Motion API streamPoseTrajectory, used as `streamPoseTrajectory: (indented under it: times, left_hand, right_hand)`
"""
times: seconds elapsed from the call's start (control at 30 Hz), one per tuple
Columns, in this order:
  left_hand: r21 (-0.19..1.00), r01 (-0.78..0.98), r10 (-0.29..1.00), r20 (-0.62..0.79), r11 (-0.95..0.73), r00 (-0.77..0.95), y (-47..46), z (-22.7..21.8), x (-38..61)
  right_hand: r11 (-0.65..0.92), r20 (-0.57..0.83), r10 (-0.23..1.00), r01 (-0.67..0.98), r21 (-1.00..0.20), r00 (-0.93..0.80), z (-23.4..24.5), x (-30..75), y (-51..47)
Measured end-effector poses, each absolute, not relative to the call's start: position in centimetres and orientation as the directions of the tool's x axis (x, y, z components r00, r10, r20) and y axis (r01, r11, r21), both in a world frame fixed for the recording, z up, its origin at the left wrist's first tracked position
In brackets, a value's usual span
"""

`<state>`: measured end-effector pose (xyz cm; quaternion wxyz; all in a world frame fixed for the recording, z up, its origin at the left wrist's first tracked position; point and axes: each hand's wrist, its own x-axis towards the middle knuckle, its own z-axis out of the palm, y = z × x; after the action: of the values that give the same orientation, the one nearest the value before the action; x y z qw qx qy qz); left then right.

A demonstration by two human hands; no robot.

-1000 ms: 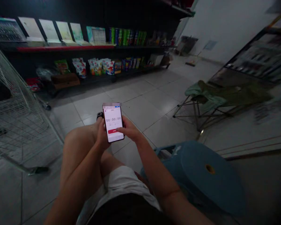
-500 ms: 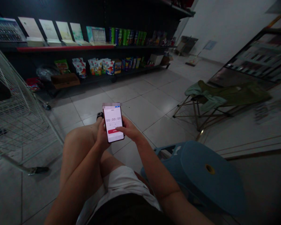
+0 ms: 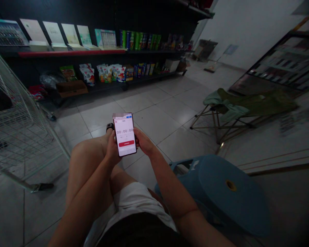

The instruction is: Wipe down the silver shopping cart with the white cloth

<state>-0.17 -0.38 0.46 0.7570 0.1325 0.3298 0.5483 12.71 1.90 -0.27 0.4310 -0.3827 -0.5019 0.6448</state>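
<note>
A smartphone point(image 3: 125, 135) is held upright above my lap, its lit screen showing 00:00:00 and a red button. My left hand point(image 3: 112, 149) is closed round the phone's left edge. On the other side, my right hand point(image 3: 143, 140) grips the right edge, with its thumb at the rim beside the digits. The fingers behind the phone are mostly hidden. A dark band with a buckle-like piece point(image 3: 109, 127) shows just left of the phone.
A wire shopping cart point(image 3: 23, 130) stands at left. A blue plastic stool point(image 3: 221, 192) is close on my right, with a folding cot point(image 3: 260, 103) beyond it. Store shelves point(image 3: 74, 51) carry boxes, cans and snack bags across the tiled floor point(image 3: 154, 103).
My right thumb has moved off the red button, up and right to the phone's edge. The button now shows whole. The phone and my left hand have stayed in place.
</note>
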Motion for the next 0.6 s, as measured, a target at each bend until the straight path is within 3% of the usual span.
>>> streamPoseTrajectory:
  times: [0.13, 0.6]
  left_hand:
    - [0.590, -0.737, 0.914, -0.395, 0.329, 0.092, -0.40, 0.68, -0.06]
    - [0.599, -0.743, 0.933, -0.348, 0.299, 0.095, -0.26, 0.11, -0.03]
  right_hand:
    - [-0.123, -0.057, 0.939, -0.175, -0.977, -0.340, -0.39, 12.75, 1.98]
    - [-0.172, -0.111, 0.937, -0.164, -0.971, -0.331, -0.59, 12.74, 2.17]
